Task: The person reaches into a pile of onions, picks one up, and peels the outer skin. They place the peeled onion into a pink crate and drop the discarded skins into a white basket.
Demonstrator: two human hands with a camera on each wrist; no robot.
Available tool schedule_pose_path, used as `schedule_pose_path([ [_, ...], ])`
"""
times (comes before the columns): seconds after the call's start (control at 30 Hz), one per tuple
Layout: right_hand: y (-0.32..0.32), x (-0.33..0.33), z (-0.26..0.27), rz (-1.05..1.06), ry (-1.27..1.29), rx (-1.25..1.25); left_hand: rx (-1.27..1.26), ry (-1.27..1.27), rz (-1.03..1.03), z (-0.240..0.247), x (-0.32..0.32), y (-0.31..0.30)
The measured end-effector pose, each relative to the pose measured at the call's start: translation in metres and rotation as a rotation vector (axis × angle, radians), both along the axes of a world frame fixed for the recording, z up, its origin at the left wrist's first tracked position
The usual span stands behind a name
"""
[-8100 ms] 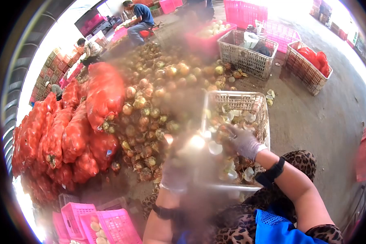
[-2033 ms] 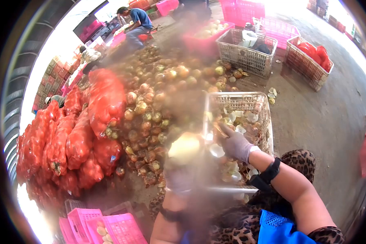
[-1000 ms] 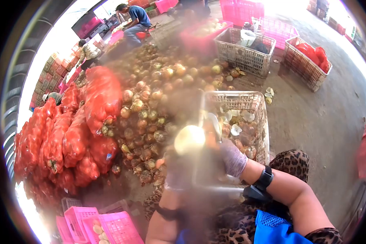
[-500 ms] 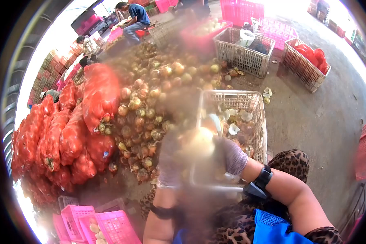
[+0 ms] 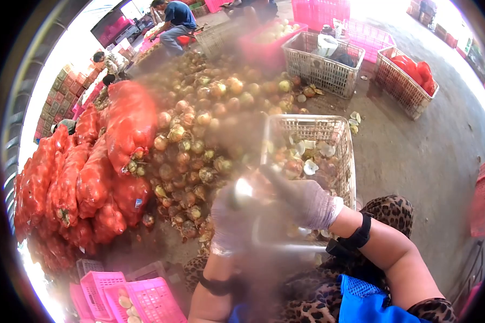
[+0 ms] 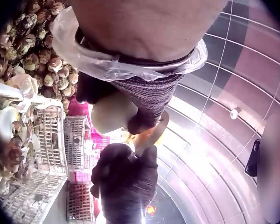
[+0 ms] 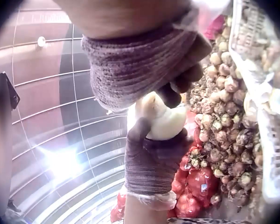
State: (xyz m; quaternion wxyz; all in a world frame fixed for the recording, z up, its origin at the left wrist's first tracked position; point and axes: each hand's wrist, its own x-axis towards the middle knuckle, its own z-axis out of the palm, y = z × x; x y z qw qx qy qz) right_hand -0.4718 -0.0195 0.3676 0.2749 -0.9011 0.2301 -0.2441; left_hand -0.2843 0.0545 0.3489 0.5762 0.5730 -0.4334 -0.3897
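My left hand (image 5: pixel 229 220), in a knit glove with a plastic cuff, grips a pale peeled onion (image 7: pixel 168 122) in front of me. Close against it, the gloved right hand (image 5: pixel 310 204) has its fingers curled, thumb right at the onion. In the left wrist view a curved tan flap of onion skin (image 6: pixel 151 135) stands between the hands, its lower end at the right fingertips. Lens haze blurs both sets of fingers in the head view. Under the hands is a white plastic crate (image 5: pixel 352 167) holding onion skins and pale peel pieces (image 5: pixel 310 167).
Loose onions (image 5: pixel 186 145) cover the floor ahead. Stuffed red mesh sacks (image 5: pixel 94 172) are piled at the left. Pink crates (image 5: pixel 156 299) stand at lower left, and grey crates (image 5: pixel 323 70) at back right. Another person (image 5: pixel 177 24) sits working at the back.
The right hand moved from inside the crate to the left hand's onion. A pale curved piece seen near the right fingers half a second ago no longer shows there. The onion has tipped lower.
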Motion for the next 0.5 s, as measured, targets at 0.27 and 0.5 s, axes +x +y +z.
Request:
schedule_pose_path([
  [0.27,-0.010,0.008,-0.030,0.063,-0.140,0.386,0.068,-0.279,-0.007,0.007,0.001,0.008],
  [0.5,-0.060,-0.016,-0.093,-0.519,-0.112,1.045,0.043,0.167,-0.031,-0.008,0.010,0.011],
])
